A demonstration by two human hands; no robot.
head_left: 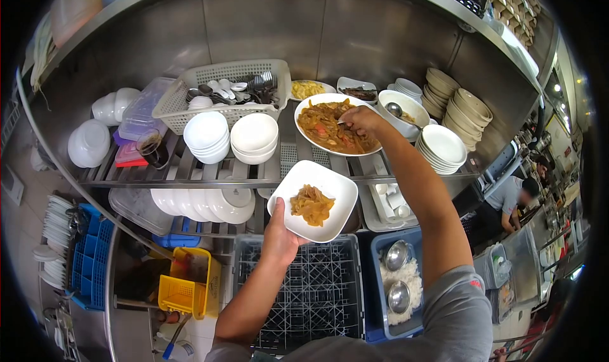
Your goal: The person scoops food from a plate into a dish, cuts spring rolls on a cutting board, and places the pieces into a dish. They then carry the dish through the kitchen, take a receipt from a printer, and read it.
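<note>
My left hand [281, 240] grips the lower left edge of a square white dish [339, 194], thumb over the rim. A small heap of brown stewed onion-like strips [311, 205] lies in its middle. My right hand [360, 122] reaches over a large white bowl [306, 135] of the same saucy food [320, 118], which has red pieces in it. Its fingers are closed around a metal utensil [343, 123] whose end is hidden in the food. The square dish is held in front of the shelf, below the large bowl.
Stacked white bowls [207, 134] and a cutlery basket [181, 99] stand left on the steel shelf, beside a glass of dark drink [153, 149]. More bowls [441, 148] are at right. Below are a dish rack [298, 298] and a blue tub [374, 286] with rice. A person [504, 200] works at far right.
</note>
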